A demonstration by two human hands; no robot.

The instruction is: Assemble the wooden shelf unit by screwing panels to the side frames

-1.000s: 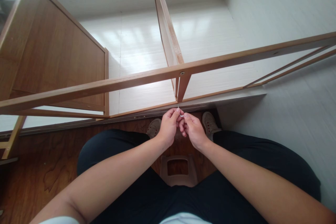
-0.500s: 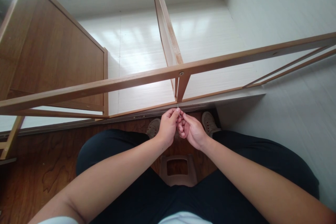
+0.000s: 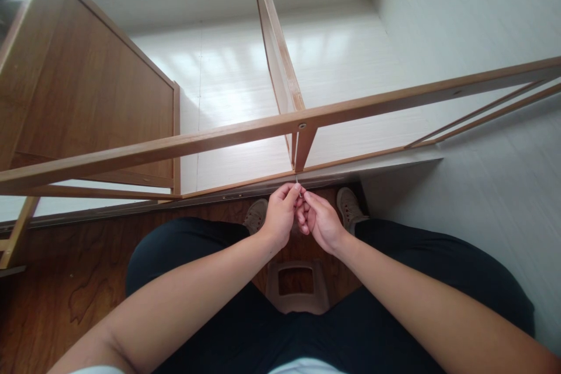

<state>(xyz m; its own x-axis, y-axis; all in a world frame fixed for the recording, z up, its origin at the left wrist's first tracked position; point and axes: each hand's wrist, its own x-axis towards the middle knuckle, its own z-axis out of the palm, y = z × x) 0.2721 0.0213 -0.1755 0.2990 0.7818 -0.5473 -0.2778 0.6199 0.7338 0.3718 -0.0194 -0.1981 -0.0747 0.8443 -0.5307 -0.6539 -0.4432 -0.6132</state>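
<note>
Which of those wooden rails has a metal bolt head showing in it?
The near top rail, running left to right above both hands; its bolt sits where the upright divider meets it. The lower rail shows none.

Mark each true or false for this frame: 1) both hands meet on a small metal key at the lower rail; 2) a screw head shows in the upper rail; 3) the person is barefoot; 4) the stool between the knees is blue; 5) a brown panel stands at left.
1) True: left hand and right hand pinch a thin metal key just under the lower rail.
2) True: screw head sits in the upper rail.
3) False: shoes are on.
4) False: the stool is brownish.
5) True: brown panel.
</note>
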